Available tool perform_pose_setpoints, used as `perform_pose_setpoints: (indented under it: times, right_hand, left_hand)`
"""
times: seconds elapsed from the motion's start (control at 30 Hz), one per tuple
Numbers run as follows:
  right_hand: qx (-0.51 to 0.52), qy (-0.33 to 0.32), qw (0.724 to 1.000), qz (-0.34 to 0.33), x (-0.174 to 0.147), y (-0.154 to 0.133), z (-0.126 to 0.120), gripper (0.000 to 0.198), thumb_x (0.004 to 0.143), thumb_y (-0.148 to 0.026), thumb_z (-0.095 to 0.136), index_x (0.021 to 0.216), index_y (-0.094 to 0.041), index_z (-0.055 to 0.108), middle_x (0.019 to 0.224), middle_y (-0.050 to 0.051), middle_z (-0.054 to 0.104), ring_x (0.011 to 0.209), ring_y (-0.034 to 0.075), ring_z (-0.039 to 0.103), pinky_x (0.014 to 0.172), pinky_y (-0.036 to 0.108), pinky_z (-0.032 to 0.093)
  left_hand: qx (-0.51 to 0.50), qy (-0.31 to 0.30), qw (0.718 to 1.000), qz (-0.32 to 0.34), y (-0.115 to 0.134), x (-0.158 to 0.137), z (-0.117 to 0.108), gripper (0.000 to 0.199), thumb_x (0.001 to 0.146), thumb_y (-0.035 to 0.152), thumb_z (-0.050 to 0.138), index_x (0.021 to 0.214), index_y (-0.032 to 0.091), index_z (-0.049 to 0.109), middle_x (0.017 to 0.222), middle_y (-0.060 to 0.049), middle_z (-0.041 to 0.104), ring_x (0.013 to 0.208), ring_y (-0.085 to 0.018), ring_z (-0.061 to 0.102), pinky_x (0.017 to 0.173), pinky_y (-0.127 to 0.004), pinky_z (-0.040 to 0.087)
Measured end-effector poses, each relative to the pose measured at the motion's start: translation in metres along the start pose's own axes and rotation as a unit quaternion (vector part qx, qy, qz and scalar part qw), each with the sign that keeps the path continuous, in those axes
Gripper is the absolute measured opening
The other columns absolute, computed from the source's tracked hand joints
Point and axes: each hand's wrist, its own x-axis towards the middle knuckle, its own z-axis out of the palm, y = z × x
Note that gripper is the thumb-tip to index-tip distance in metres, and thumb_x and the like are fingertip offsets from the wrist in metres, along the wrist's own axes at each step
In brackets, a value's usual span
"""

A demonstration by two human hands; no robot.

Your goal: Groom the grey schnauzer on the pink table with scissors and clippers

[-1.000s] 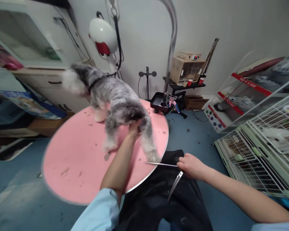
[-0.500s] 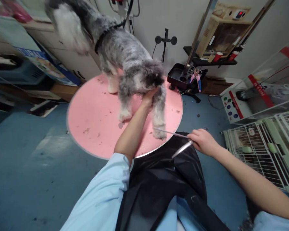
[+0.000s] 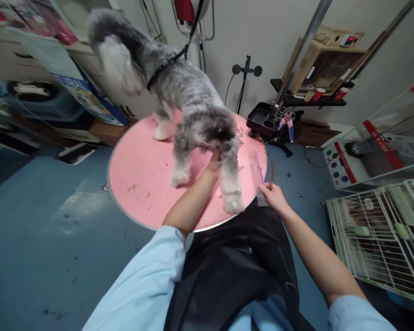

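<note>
A grey and white dog (image 3: 200, 99) stands on a round pink grooming table (image 3: 134, 161), its rear towards me and a black loop about its neck. My left hand (image 3: 214, 164) reaches between the hind legs and holds the inner side of the right hind leg (image 3: 230, 172); the leg hides most of its fingers. Beside the table's right edge, my right hand (image 3: 273, 196) grips a purple comb (image 3: 259, 166), teeth upward and apart from the dog. A thin brownish, blade-like piece (image 3: 271, 174), blurred, sticks up from the same hand.
Cut hair lies scattered on the table. A black tray (image 3: 260, 120) with pink and blue pliers (image 3: 287, 123) stands behind its right edge. Wire cages (image 3: 376, 239) line the right side. A black lead (image 3: 193, 32) runs up from the dog's neck. Cabinets (image 3: 37, 59) stand left.
My right hand has moved left towards the table and turned, so its tools now point upward instead of left. My left hand has moved slightly lower in view. The dog's head has lifted slightly.
</note>
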Motion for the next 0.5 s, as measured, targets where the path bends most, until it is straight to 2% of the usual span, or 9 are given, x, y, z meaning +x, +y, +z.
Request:
perform_pose_setpoints:
  times: [0.1,0.17,0.23,0.3,0.37,0.43,0.5]
  right_hand:
    - [-0.086,-0.082,0.993,0.023,0.031,-0.029,-0.001,0.043,0.089,-0.048,0.06,0.055,-0.023,0.05,0.049,-0.002,0.049,0.057,0.016,0.051,0.059,0.028,0.036]
    - [-0.157,-0.114,0.981,0.021,0.034,-0.039,-0.006,0.042,0.094,-0.039,0.059,0.057,-0.021,0.055,0.051,0.001,0.056,0.058,0.017,0.058,0.062,0.028,0.04]
    - [-0.18,-0.117,0.976,0.025,0.026,-0.041,-0.013,0.039,0.098,-0.036,0.055,0.063,-0.021,0.059,0.055,0.003,0.062,0.06,0.017,0.063,0.066,0.028,0.045]
    - [-0.083,-0.126,0.987,0.062,0.011,-0.036,-0.018,0.031,0.098,-0.04,0.056,0.075,-0.021,0.061,0.06,0.002,0.065,0.061,0.018,0.068,0.065,0.028,0.049]
    - [0.089,-0.185,0.972,0.113,-0.008,-0.026,-0.021,0.026,0.089,-0.045,0.07,0.094,-0.021,0.063,0.073,0.002,0.073,0.071,0.02,0.075,0.067,0.028,0.055]
    - [0.225,-0.249,0.933,0.131,-0.029,-0.016,-0.021,0.054,0.071,-0.044,0.087,0.112,-0.022,0.061,0.092,0.004,0.079,0.085,0.022,0.079,0.074,0.031,0.061]
    - [0.272,-0.272,0.917,0.106,-0.049,-0.007,-0.019,0.072,0.059,-0.039,0.095,0.119,-0.022,0.059,0.102,0.007,0.079,0.093,0.024,0.08,0.083,0.036,0.064]
  left_hand:
    - [-0.028,-0.035,0.986,-0.161,-0.019,-0.021,-0.005,0.055,0.08,0.067,0.081,0.073,0.02,0.054,0.051,0.004,0.047,0.043,-0.012,0.047,0.047,-0.024,0.04]
    - [-0.037,-0.033,0.975,-0.219,-0.028,-0.034,-0.005,0.052,0.091,0.056,0.075,0.067,0.021,0.045,0.048,0.008,0.034,0.038,-0.01,0.035,0.043,-0.023,0.034]
    - [-0.051,-0.019,0.968,-0.244,-0.034,-0.045,-0.001,0.052,0.101,0.045,0.063,0.063,0.022,0.035,0.047,0.011,0.02,0.036,-0.009,0.025,0.042,-0.023,0.029]
    - [-0.073,0.008,0.964,-0.256,-0.036,-0.052,0.006,0.052,0.106,0.038,0.054,0.062,0.023,0.029,0.05,0.011,0.011,0.035,-0.009,0.017,0.041,-0.023,0.023]
    - [-0.1,0.033,0.96,-0.259,-0.031,-0.056,0.018,0.052,0.108,0.034,0.051,0.062,0.022,0.027,0.052,0.011,0.01,0.035,-0.008,0.014,0.041,-0.022,0.019]
    - [-0.126,0.034,0.961,-0.243,-0.021,-0.057,0.035,0.052,0.108,0.034,0.052,0.064,0.022,0.028,0.052,0.011,0.013,0.035,-0.006,0.014,0.041,-0.021,0.018]
    - [-0.159,0.018,0.966,-0.201,-0.006,-0.056,0.053,0.048,0.109,0.033,0.052,0.066,0.021,0.033,0.052,0.011,0.02,0.035,-0.006,0.019,0.041,-0.02,0.023]
